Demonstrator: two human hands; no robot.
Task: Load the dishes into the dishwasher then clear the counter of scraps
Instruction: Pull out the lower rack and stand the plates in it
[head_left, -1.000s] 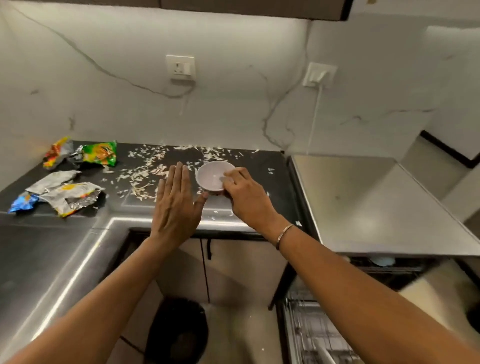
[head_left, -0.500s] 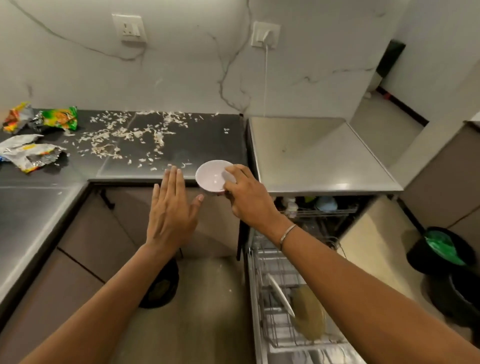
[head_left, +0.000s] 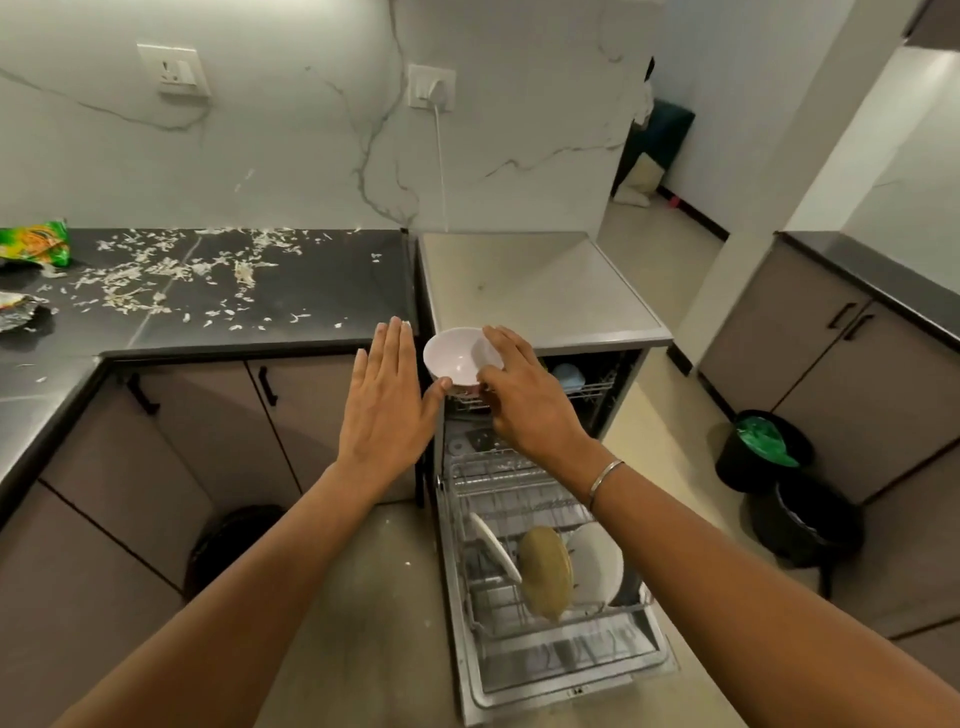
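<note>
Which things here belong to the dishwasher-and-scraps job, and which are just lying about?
Job: bowl in the right hand; left hand open beside it; dishwasher rack with plates; scraps and wrappers on the counter.
Just there: wall socket; plug and cord; bins on the floor.

Soft, even indoor light; glare streaks the bench (head_left: 31, 415) left of the fingers (head_left: 395, 343); edges bow outward.

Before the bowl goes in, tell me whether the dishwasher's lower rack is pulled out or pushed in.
Pulled out. The lower rack sticks forward out of the dishwasher, with three plates standing in it.
</note>
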